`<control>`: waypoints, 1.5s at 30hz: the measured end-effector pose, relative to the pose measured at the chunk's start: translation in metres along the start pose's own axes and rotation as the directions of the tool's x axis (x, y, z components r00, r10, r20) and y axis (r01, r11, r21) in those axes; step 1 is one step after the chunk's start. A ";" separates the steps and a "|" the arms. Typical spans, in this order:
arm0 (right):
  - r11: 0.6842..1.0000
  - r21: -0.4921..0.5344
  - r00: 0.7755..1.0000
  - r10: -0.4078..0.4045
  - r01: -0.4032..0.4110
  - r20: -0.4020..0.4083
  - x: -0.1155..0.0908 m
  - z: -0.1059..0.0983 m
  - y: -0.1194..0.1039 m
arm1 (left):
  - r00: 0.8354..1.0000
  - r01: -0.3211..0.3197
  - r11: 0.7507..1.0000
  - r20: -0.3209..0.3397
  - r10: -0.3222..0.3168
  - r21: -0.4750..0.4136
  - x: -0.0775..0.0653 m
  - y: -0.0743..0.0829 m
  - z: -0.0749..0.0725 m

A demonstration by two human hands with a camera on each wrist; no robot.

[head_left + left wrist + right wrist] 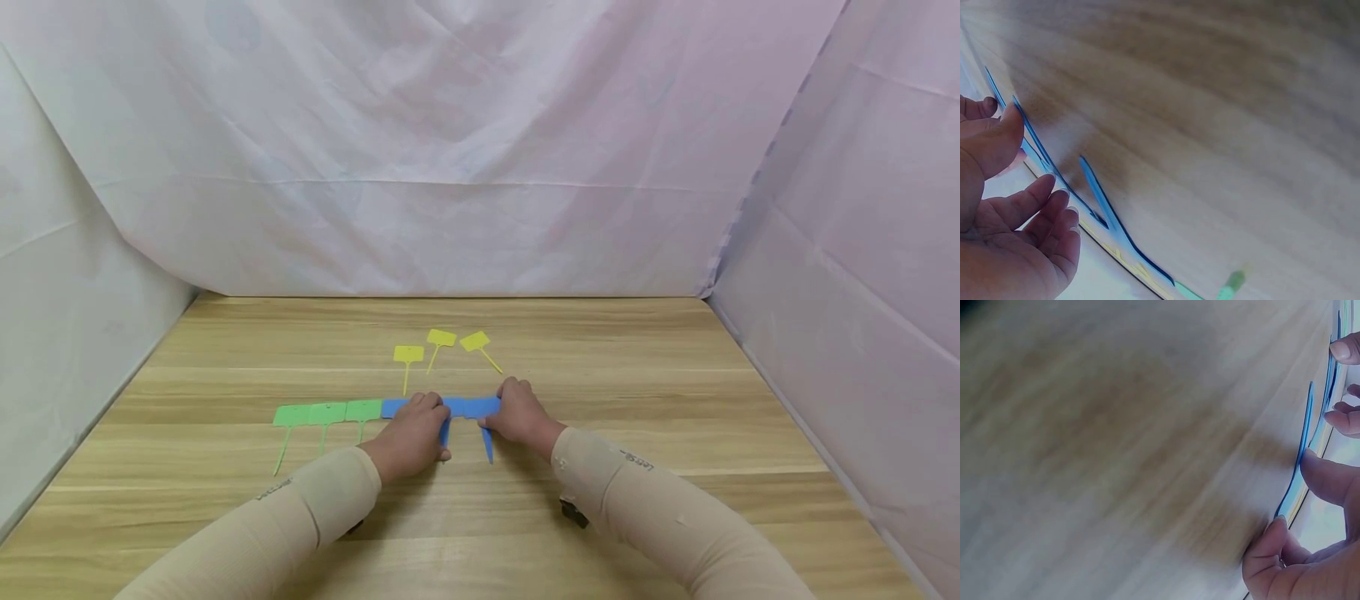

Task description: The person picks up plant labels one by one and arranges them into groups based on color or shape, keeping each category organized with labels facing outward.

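A row of T-shaped plastic plant labels lies across the table, three green labels (pixel 328 414) on the left and three blue ones to their right. My left hand (pixel 411 435) bends over the middle blue label (pixel 453 407), thumb by its stem and fingers at its head, partly covering the left blue label (pixel 393 407). At the row's right end, my right hand (pixel 521 414) holds the right blue label (pixel 480 407) between thumb and finger, at its stem and outer edge. In the left wrist view, another blue stem (pixel 1094 181) shows beyond the left fingers.
Three yellow plant labels (pixel 442 338) lie behind the row, the right one tilted. The wood-grain table (pixel 637 350) runs back to a white cloth backdrop (pixel 465 150), with cloth at both sides. A small dark object (pixel 574 512) sits below the right wrist.
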State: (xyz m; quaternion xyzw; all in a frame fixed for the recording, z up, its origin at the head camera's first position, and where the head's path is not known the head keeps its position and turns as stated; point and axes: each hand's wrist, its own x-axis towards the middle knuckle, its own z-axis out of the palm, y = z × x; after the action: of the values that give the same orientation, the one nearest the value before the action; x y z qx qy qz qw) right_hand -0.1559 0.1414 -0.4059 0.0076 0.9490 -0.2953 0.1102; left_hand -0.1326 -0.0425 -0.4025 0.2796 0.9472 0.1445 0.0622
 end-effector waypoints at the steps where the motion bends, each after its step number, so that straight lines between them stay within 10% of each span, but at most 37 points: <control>1: 1.000 0.000 1.000 0.004 -0.004 0.001 0.000 0.000 0.000 | 1.000 -0.001 1.000 -0.001 0.001 0.001 0.000 0.000 0.000; 45: 0.994 0.110 1.000 -0.012 0.015 -0.024 -0.005 -0.012 -0.004 | 0.999 0.013 0.993 -0.038 -0.017 -0.116 -0.002 -0.002 -0.008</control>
State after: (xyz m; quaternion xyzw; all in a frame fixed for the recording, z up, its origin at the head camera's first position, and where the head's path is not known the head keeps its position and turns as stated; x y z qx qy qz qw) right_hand -0.1534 0.1446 -0.3931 0.0108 0.9326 -0.3478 0.0964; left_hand -0.1338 -0.0474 -0.3955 0.2656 0.9403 0.2039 0.0607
